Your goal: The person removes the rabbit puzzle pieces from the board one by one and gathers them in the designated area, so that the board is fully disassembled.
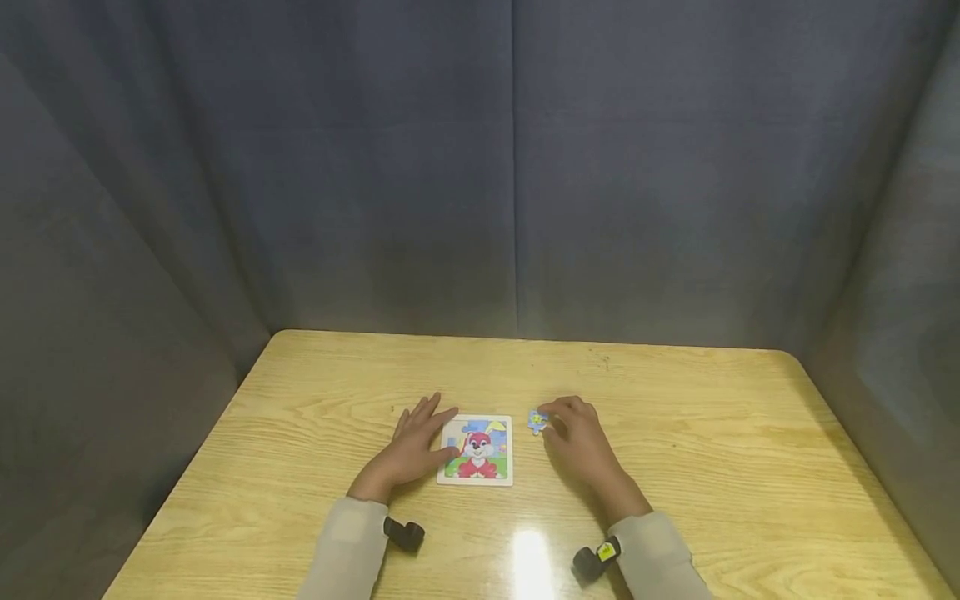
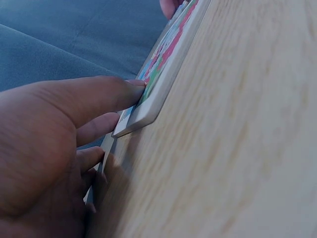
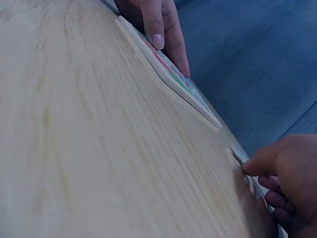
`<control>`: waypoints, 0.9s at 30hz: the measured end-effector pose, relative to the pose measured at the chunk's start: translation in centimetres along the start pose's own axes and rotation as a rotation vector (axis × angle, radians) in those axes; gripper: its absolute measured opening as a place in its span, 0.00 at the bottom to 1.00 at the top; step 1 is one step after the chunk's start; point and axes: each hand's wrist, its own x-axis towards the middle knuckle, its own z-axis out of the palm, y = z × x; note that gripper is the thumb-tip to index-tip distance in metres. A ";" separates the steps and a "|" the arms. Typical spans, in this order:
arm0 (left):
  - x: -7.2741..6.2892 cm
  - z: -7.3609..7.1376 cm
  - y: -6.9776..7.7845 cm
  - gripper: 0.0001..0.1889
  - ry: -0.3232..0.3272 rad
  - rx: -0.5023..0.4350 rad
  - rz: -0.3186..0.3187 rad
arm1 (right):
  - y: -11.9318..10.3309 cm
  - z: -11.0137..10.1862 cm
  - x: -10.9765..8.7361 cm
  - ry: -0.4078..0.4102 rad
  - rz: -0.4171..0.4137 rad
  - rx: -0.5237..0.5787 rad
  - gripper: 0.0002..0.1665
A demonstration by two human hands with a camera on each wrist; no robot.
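Observation:
A square jigsaw puzzle [image 1: 478,454] with a pale rim and a red-and-white rabbit picture lies flat on the table. My left hand [image 1: 411,448] is at its left side with fingers spread. In the left wrist view the thumb [image 2: 121,93] rests over the puzzle's edge. To the right of the puzzle, my right hand [image 1: 583,443] pinches a small blue puzzle piece [image 1: 535,421] with a yellow patch between thumb and forefinger. The piece is low at the tabletop, apart from the puzzle; in the right wrist view only its thin edge [image 3: 238,153] shows.
The wooden table [image 1: 690,442] has rounded far corners and a bright glare spot near its front. Dark grey curtains [image 1: 390,192] stand behind it and along both sides. A small black camera is strapped to each wrist.

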 end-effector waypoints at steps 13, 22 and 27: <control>-0.4 -0.3 -0.2 0.35 -0.005 0.017 0.014 | 0.1 0.4 0.1 -0.014 -0.002 0.007 0.19; -0.5 -0.3 0.1 0.35 0.012 0.012 0.005 | 0.1 0.5 0.2 -0.015 0.006 0.003 0.19; -0.5 -0.4 0.1 0.34 0.011 0.004 0.015 | 0.1 0.5 0.1 -0.015 0.001 -0.002 0.19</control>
